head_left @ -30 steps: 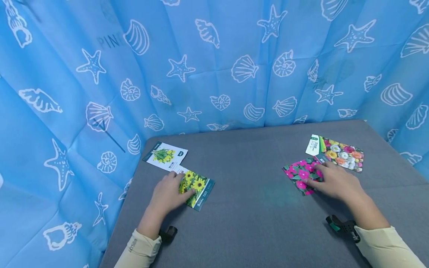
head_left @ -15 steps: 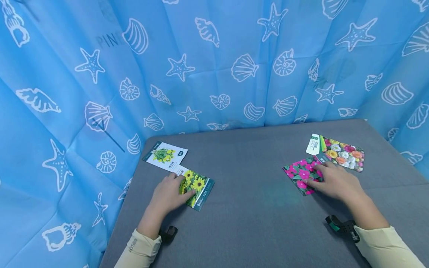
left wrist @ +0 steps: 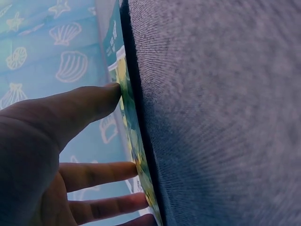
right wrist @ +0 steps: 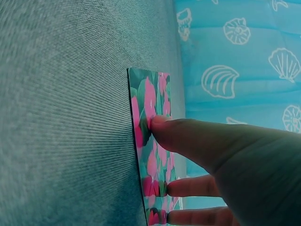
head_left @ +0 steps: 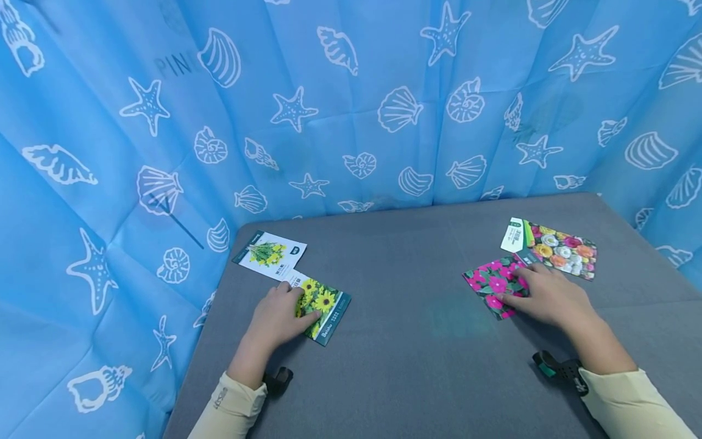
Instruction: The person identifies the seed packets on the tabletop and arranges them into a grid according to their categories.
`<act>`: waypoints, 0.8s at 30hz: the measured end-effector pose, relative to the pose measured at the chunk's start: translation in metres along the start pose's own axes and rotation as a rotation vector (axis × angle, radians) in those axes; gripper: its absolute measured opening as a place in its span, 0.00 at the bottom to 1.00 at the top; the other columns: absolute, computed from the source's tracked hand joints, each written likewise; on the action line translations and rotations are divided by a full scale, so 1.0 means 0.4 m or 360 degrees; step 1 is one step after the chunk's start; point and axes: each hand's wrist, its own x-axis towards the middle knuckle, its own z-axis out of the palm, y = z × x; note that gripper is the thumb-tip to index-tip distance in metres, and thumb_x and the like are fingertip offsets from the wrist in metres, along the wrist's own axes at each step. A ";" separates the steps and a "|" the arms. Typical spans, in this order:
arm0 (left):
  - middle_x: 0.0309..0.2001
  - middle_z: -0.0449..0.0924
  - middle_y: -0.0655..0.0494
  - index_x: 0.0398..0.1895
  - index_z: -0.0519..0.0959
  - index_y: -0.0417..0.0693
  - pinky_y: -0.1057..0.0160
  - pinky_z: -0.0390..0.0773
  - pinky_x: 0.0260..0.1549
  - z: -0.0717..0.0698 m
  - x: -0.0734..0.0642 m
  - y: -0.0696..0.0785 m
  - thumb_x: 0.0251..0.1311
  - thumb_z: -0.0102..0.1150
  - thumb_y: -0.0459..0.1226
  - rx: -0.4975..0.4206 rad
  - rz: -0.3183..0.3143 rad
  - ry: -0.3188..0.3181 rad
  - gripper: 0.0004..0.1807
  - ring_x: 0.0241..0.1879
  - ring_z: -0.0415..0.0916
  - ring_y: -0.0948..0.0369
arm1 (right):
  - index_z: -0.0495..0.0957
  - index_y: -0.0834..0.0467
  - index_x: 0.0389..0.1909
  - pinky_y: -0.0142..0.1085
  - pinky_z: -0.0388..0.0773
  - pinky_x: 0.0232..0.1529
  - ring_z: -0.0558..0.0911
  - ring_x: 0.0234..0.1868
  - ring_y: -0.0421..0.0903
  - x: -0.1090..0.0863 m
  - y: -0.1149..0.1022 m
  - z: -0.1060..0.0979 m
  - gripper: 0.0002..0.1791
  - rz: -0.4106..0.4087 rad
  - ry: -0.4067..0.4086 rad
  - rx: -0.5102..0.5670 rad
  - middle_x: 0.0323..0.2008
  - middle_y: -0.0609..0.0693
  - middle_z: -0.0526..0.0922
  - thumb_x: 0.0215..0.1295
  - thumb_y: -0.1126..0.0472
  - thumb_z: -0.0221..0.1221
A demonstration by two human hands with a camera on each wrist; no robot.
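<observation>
My left hand (head_left: 276,318) rests its fingertips and thumb tip on a seed packet with yellow daisy-like flowers (head_left: 325,302), its dark teal end toward the front right. In the left wrist view, thumb and extended fingers (left wrist: 101,172) touch the packet's face, which lies along the cloth. On the right side, my right hand (head_left: 554,299) touches a seed packet with pink flowers (head_left: 487,281) the same way. The right wrist view shows its thumb and extended fingers spread over the pink packet (right wrist: 146,113). The palm covers part of each packet in the head view.
A white packet with a yellow-flowered plant (head_left: 267,253) lies at the back left, meeting the daisy packet. Behind the pink packet is another with mixed-colour roses (head_left: 565,251), partly overlapping it in view. A blue shell-print curtain (head_left: 351,110) hangs behind the grey cloth-covered table (head_left: 406,268).
Both hands and all the packets keep their places. The head view shifts very slightly.
</observation>
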 end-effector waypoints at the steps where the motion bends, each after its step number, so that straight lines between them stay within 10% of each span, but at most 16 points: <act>1: 0.54 0.81 0.42 0.65 0.82 0.41 0.46 0.83 0.43 -0.001 -0.001 0.000 0.65 0.68 0.61 -0.0001 0.0001 -0.0001 0.38 0.45 0.76 0.51 | 0.72 0.69 0.70 0.74 0.80 0.45 0.73 0.61 0.79 0.000 0.000 0.000 0.49 -0.0001 -0.0001 0.0003 0.65 0.79 0.70 0.67 0.31 0.64; 24: 0.57 0.79 0.43 0.68 0.80 0.42 0.46 0.83 0.46 -0.005 0.004 0.010 0.66 0.69 0.58 -0.0073 0.0028 -0.0068 0.37 0.50 0.75 0.52 | 0.71 0.72 0.71 0.77 0.75 0.54 0.70 0.64 0.81 0.009 0.019 0.002 0.49 -0.0097 -0.0030 0.0067 0.66 0.81 0.68 0.66 0.35 0.67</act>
